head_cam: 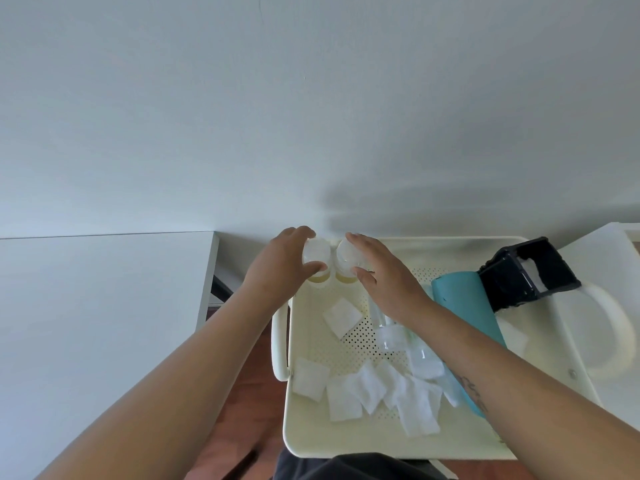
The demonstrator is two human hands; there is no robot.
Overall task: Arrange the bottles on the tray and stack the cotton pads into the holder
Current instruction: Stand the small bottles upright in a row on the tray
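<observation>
Left hand (277, 268) grips left bottle (317, 251), right hand (384, 277) grips right bottle (346, 255).

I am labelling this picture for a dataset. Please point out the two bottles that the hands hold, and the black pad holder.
left-hand bottle (316, 251): head view, on its clear cap.
right-hand bottle (346, 253): head view, on its clear cap.
black pad holder (504, 277): head view, on its dark side wall.

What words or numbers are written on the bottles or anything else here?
No text can be read anywhere.
The left bottle and right bottle: no label shows.
The dark mark on the right forearm: too blurred to read.
The holder: no writing shows.
</observation>
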